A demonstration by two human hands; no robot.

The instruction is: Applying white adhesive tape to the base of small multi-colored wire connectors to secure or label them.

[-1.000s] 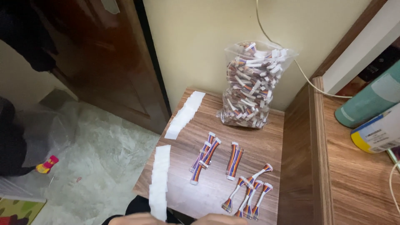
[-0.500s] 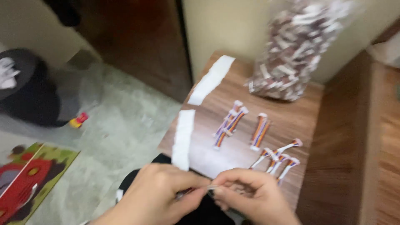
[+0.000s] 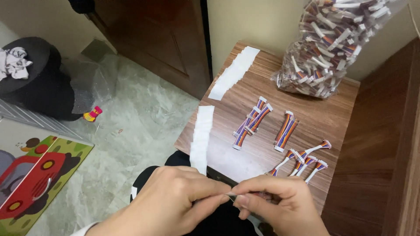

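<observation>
A small table (image 3: 332,113) stands against the far wall, with a door (image 3: 157,39) to its left. At its far right corner sits a bag of cable pieces (image 3: 328,48). Two paper strips (image 3: 234,72) (image 3: 201,137) lie along its left side, one far, one near. Right of them lie cable bundles (image 3: 251,122) (image 3: 285,131), with more (image 3: 302,161) nearer. At the near edge the left hand (image 3: 175,201) and right hand (image 3: 275,203) meet, pinching something, perhaps a cable. A mat (image 3: 35,175) lies on the floor, far left.

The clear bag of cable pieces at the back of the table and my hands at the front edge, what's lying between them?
In the head view, several short rainbow ribbon cables with white connectors lie on the wooden table between the bag and the left hand and right hand.
</observation>
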